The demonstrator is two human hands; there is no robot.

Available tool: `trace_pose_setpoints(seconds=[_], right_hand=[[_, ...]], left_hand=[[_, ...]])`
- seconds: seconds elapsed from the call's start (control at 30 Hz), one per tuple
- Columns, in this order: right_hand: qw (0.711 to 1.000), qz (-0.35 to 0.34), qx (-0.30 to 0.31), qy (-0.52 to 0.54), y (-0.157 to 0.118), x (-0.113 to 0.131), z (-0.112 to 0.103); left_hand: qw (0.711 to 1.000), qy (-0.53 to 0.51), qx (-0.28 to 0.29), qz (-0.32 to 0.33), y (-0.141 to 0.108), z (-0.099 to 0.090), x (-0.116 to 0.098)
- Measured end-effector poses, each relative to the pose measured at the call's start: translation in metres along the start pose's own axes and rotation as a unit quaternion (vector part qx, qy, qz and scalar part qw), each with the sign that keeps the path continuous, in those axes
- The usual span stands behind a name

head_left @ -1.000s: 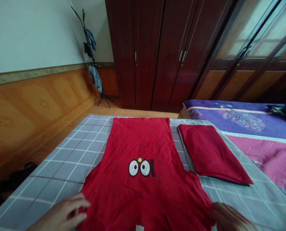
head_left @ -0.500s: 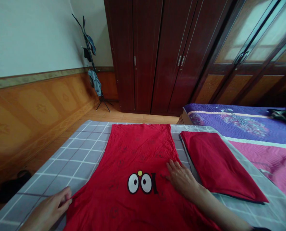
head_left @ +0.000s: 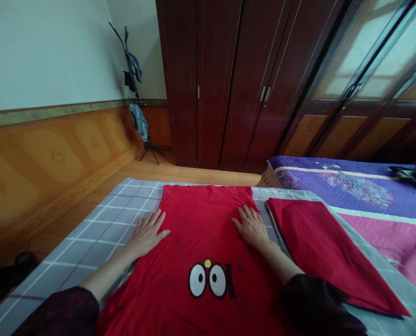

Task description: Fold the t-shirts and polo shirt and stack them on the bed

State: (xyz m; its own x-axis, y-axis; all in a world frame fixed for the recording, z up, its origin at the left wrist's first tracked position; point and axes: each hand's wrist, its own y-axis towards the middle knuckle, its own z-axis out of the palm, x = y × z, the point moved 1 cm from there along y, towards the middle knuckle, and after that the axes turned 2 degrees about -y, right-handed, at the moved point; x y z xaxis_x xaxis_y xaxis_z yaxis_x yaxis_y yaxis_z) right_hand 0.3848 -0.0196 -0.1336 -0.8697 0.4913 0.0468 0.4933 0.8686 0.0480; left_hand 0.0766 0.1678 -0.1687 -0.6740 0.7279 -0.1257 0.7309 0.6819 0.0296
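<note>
A red shirt (head_left: 200,233) with a print of two cartoon eyes and a yellow dot lies spread on a table under a grey checked cloth (head_left: 102,224). My left hand (head_left: 147,234) rests flat at the shirt's left edge, fingers spread, partly over the cloth. On the shirt's right side lies my right hand (head_left: 251,227), open, palm down near the edge. Neither hand grips anything. Right of the shirt sits a folded red garment (head_left: 330,247) with a dark lower layer.
Beyond the table stands a dark red wardrobe (head_left: 225,84). A coat rack (head_left: 134,84) with hanging clothes is at the back left. A bed with a purple and pink cover (head_left: 369,186) is on the right. Something dark (head_left: 11,275) lies at the lower left.
My left hand has let go of the shirt's left edge, moved forward and right, and spread flat. My right hand has moved slightly forward along the shirt. The view has shifted a little.
</note>
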Motion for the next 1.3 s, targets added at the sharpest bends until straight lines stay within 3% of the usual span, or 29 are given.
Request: trace_pose_setpoints(seconds=[0.07, 0.1, 0.23, 0.3, 0.37, 0.5, 0.57, 0.7, 0.77, 0.83, 0.93, 1.0, 1.07, 1.1, 1.17, 1.23, 1.27, 1.3], right_hand=[[0.998, 0.066, -0.018, -0.009, 0.012, -0.014, -0.008], [0.998, 0.060, -0.022, -0.006, 0.016, -0.009, -0.010], [0.995, -0.097, -0.011, 0.024, 0.029, 0.064, -0.003], [0.984, -0.172, 0.010, 0.038, 0.038, 0.085, 0.005], [0.983, -0.179, 0.020, 0.043, 0.055, 0.074, 0.009], [0.999, -0.020, -0.007, 0.027, 0.097, 0.013, 0.004], [0.999, 0.018, -0.022, 0.023, 0.111, 0.009, 0.004], [0.996, -0.087, -0.013, 0.031, 0.116, 0.044, 0.018], [0.995, -0.100, -0.003, 0.028, 0.115, 0.040, 0.021], [0.999, -0.035, -0.006, 0.015, 0.116, 0.012, 0.015], [0.996, 0.089, -0.023, -0.009, 0.114, -0.031, -0.001], [0.994, 0.099, -0.032, -0.017, 0.100, -0.029, -0.007], [0.998, 0.043, -0.031, -0.016, 0.071, -0.001, -0.004], [1.000, -0.006, -0.027, -0.009, 0.052, 0.016, 0.001], [0.987, -0.156, -0.012, 0.022, 0.007, 0.043, 0.013], [0.957, -0.286, 0.006, 0.055, -0.032, 0.044, 0.024], [0.955, -0.292, 0.005, 0.057, -0.046, 0.035, 0.027], [0.967, -0.249, -0.007, 0.051, -0.057, 0.021, 0.029]], left_hand=[[0.999, 0.016, -0.010, -0.030, 0.011, -0.007, 0.007], [1.000, 0.015, -0.014, -0.020, 0.020, -0.010, 0.001], [0.996, -0.021, 0.000, 0.092, 0.066, -0.009, -0.052], [0.994, -0.023, 0.019, 0.107, 0.089, -0.003, -0.060], [0.997, -0.016, 0.022, 0.073, 0.106, -0.001, -0.041], [0.999, 0.004, -0.012, -0.045, 0.128, -0.010, 0.009], [0.999, 0.010, -0.026, -0.047, 0.135, -0.010, 0.002], [0.997, 0.015, 0.004, 0.073, 0.146, 0.006, -0.046], [0.997, 0.020, 0.022, 0.069, 0.149, 0.008, -0.043], [0.999, 0.028, 0.021, -0.001, 0.149, -0.001, -0.015], [0.995, 0.040, 0.017, -0.088, 0.136, -0.022, 0.023], [0.995, 0.044, 0.007, -0.087, 0.114, -0.031, 0.016], [0.999, 0.039, 0.000, -0.019, 0.081, -0.030, -0.017], [0.998, 0.031, 0.002, 0.048, 0.061, -0.026, -0.036], [0.982, 0.007, 0.033, 0.188, 0.016, -0.014, -0.061], [0.971, -0.007, 0.051, 0.234, -0.028, -0.002, -0.053], [0.978, -0.006, 0.045, 0.206, -0.047, 0.002, -0.038], [0.989, 0.001, 0.029, 0.144, -0.064, 0.004, -0.017]])
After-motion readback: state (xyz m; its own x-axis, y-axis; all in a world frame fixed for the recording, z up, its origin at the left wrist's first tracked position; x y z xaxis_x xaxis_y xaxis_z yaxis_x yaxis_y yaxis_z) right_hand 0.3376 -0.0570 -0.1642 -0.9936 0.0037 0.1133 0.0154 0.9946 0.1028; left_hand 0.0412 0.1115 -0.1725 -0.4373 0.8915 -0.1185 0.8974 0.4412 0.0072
